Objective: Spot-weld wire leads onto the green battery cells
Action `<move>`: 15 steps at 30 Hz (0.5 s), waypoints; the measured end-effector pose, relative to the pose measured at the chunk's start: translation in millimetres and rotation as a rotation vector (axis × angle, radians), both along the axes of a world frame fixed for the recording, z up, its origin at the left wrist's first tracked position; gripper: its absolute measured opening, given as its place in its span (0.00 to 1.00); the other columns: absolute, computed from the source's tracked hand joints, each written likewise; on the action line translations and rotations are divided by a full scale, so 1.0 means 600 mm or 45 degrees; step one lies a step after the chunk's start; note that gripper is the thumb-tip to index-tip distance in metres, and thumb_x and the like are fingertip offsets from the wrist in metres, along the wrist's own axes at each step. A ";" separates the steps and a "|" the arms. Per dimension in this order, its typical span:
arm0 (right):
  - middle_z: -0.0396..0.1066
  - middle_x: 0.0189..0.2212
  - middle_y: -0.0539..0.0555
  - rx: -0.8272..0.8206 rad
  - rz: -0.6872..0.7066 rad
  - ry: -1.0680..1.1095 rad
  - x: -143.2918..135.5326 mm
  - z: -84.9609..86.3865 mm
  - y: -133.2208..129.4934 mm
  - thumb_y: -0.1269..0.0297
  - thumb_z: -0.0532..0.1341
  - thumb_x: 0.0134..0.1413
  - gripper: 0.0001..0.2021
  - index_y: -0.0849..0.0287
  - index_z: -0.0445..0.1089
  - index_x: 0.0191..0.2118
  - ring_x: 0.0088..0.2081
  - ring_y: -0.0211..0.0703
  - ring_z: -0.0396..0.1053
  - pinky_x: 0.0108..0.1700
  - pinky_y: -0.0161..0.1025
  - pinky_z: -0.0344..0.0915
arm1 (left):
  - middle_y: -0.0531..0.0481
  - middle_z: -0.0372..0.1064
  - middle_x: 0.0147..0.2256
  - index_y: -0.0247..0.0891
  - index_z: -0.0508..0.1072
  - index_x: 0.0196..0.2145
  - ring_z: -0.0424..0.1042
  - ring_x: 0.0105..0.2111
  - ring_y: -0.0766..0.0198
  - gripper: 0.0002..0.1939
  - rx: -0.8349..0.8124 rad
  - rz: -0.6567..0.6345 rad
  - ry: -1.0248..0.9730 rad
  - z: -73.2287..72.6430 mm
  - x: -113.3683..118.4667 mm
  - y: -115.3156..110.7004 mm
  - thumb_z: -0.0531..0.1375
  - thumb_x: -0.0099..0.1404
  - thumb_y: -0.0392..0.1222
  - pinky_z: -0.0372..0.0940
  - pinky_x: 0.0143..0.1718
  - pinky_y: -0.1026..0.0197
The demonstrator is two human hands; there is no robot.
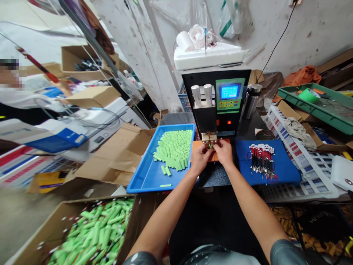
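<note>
You pinch a green cylinder (pixel 210 146) two-handed, at the black machine (pixel 216 106)'s six o'clock
Left hand (pixel 200 156) at its eight, right hand (pixel 223 151) at four; long axis too covered to tell.

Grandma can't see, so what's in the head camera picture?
A person's left hand and right hand hold a green cylinder at a black machine. Left is a blue tray of green cylinders; right, wires on a blue mat.
</note>
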State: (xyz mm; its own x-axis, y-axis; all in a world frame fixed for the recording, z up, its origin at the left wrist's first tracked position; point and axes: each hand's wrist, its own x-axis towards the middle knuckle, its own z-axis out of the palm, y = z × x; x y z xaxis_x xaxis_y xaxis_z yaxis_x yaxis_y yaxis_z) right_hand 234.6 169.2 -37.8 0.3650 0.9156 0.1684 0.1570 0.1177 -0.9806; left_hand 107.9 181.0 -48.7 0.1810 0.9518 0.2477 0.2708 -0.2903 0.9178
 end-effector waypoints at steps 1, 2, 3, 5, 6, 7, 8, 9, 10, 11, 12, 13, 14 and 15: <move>0.77 0.29 0.52 -0.001 -0.002 -0.003 0.000 0.001 -0.001 0.58 0.60 0.49 0.09 0.57 0.74 0.30 0.33 0.47 0.73 0.36 0.39 0.65 | 0.52 0.73 0.27 0.36 0.78 0.41 0.67 0.25 0.67 0.14 -0.002 -0.001 -0.004 0.000 0.000 0.000 0.63 0.61 0.45 0.61 0.28 0.65; 0.77 0.29 0.52 -0.002 -0.005 -0.006 -0.001 0.003 -0.001 0.58 0.60 0.49 0.09 0.56 0.73 0.30 0.33 0.47 0.72 0.36 0.39 0.64 | 0.52 0.73 0.27 0.36 0.78 0.41 0.67 0.25 0.66 0.14 -0.004 0.000 -0.007 0.000 0.000 0.000 0.63 0.61 0.45 0.61 0.28 0.65; 0.77 0.29 0.52 -0.002 -0.008 -0.009 -0.001 0.004 -0.002 0.58 0.60 0.49 0.09 0.56 0.73 0.30 0.32 0.47 0.72 0.36 0.39 0.64 | 0.52 0.73 0.27 0.36 0.79 0.41 0.67 0.25 0.66 0.14 -0.004 0.003 -0.008 0.000 0.000 0.000 0.63 0.60 0.45 0.60 0.28 0.65; 0.77 0.28 0.52 0.004 -0.010 -0.016 -0.002 0.007 -0.004 0.57 0.60 0.49 0.09 0.56 0.73 0.29 0.32 0.46 0.72 0.35 0.39 0.64 | 0.52 0.73 0.27 0.36 0.79 0.41 0.66 0.25 0.67 0.14 -0.004 0.015 0.001 0.000 0.000 0.000 0.63 0.60 0.46 0.60 0.28 0.65; 0.77 0.28 0.52 0.007 -0.014 -0.021 -0.003 0.008 -0.004 0.57 0.60 0.49 0.09 0.56 0.73 0.29 0.32 0.46 0.71 0.35 0.39 0.64 | 0.52 0.73 0.27 0.36 0.79 0.41 0.66 0.25 0.67 0.14 -0.004 0.021 0.006 0.001 0.001 0.000 0.63 0.60 0.46 0.60 0.28 0.65; 0.77 0.28 0.52 0.008 -0.017 -0.026 -0.003 0.009 -0.005 0.58 0.60 0.48 0.08 0.56 0.72 0.28 0.32 0.46 0.71 0.35 0.39 0.63 | 0.52 0.72 0.27 0.36 0.79 0.41 0.66 0.25 0.67 0.14 -0.004 0.023 0.009 0.002 0.001 -0.001 0.63 0.60 0.45 0.59 0.28 0.65; 0.76 0.28 0.52 0.006 -0.022 -0.030 -0.003 0.009 -0.005 0.58 0.60 0.48 0.08 0.56 0.72 0.28 0.31 0.46 0.71 0.35 0.39 0.63 | 0.52 0.72 0.26 0.36 0.79 0.41 0.66 0.24 0.67 0.13 -0.003 0.024 0.012 0.002 0.001 -0.001 0.63 0.60 0.45 0.59 0.27 0.65; 0.76 0.27 0.52 0.001 -0.025 -0.034 -0.003 0.010 -0.005 0.58 0.59 0.48 0.08 0.56 0.72 0.28 0.31 0.46 0.71 0.35 0.39 0.63 | 0.52 0.72 0.26 0.36 0.79 0.41 0.65 0.24 0.67 0.13 -0.002 0.024 0.015 0.003 0.001 -0.001 0.63 0.60 0.45 0.59 0.27 0.65; 0.76 0.27 0.52 -0.003 -0.025 -0.038 -0.003 0.009 -0.005 0.58 0.59 0.48 0.08 0.56 0.72 0.28 0.31 0.46 0.71 0.35 0.39 0.63 | 0.53 0.71 0.26 0.36 0.79 0.40 0.65 0.24 0.67 0.13 -0.001 0.023 0.019 0.004 0.001 -0.001 0.62 0.60 0.45 0.59 0.27 0.65; 0.76 0.27 0.52 -0.004 -0.023 -0.043 -0.003 0.009 -0.005 0.58 0.59 0.49 0.08 0.56 0.72 0.28 0.31 0.46 0.71 0.35 0.39 0.63 | 0.53 0.71 0.25 0.36 0.79 0.40 0.65 0.24 0.68 0.13 0.000 0.021 0.022 0.004 0.001 -0.001 0.62 0.61 0.45 0.59 0.27 0.65; 0.76 0.27 0.51 -0.001 -0.018 -0.047 -0.003 0.008 -0.005 0.58 0.59 0.49 0.08 0.56 0.72 0.28 0.31 0.45 0.71 0.35 0.39 0.63 | 0.53 0.71 0.25 0.36 0.78 0.40 0.64 0.24 0.68 0.13 -0.001 0.018 0.024 0.004 0.001 -0.001 0.62 0.61 0.45 0.58 0.27 0.65; 0.76 0.27 0.51 0.005 -0.009 -0.050 -0.003 0.007 -0.005 0.58 0.59 0.49 0.08 0.56 0.72 0.28 0.31 0.45 0.71 0.35 0.39 0.63 | 0.53 0.70 0.25 0.36 0.78 0.40 0.64 0.24 0.68 0.13 0.000 0.016 0.024 0.004 0.001 -0.001 0.62 0.61 0.45 0.58 0.27 0.65; 0.76 0.27 0.51 0.013 -0.001 -0.047 -0.002 0.006 -0.004 0.57 0.60 0.49 0.09 0.56 0.72 0.29 0.31 0.45 0.71 0.35 0.39 0.63 | 0.53 0.71 0.25 0.36 0.78 0.40 0.65 0.24 0.67 0.13 0.002 0.013 0.019 0.004 0.001 -0.001 0.62 0.61 0.45 0.59 0.27 0.65; 0.76 0.27 0.52 0.019 0.008 -0.040 -0.002 0.005 -0.004 0.57 0.60 0.50 0.09 0.56 0.72 0.29 0.31 0.45 0.71 0.35 0.39 0.63 | 0.53 0.71 0.26 0.36 0.78 0.40 0.65 0.24 0.67 0.13 0.003 0.009 0.011 0.003 0.001 -0.001 0.62 0.61 0.46 0.59 0.27 0.65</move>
